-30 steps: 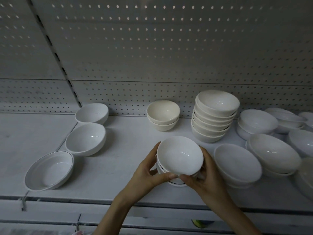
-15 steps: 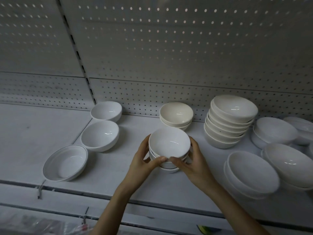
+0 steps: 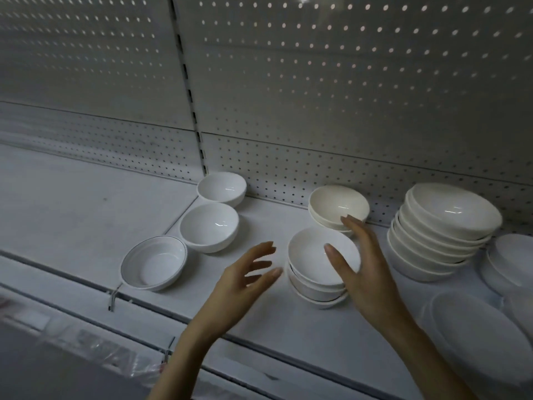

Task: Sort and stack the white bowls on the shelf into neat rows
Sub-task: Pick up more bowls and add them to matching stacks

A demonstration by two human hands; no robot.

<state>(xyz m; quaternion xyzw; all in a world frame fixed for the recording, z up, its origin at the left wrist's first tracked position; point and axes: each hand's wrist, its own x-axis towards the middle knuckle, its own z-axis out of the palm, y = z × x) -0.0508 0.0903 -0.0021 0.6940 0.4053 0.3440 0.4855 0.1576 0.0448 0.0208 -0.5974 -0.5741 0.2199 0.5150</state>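
- Small bowl stack (image 3: 308, 252) sat mid-shelf (image 3: 268, 215), just before the cream bowls (image 3: 337, 204).
- Your left hand (image 3: 242, 281): fingers spread, holding nothing, just left of the stack.
- Your right hand (image 3: 366, 272): fingers straight, gripping nothing, at its right side.

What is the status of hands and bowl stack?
Left hand open, clear of small bowl stack. Right hand open beside it, contact unclear. Stack stands on shelf, in front of cream bowls. Nothing in the way.

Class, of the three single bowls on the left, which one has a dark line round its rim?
The front bowl, leftmost of the three: a thin dark line circles its rim; the middle bowl and back bowl are plain.
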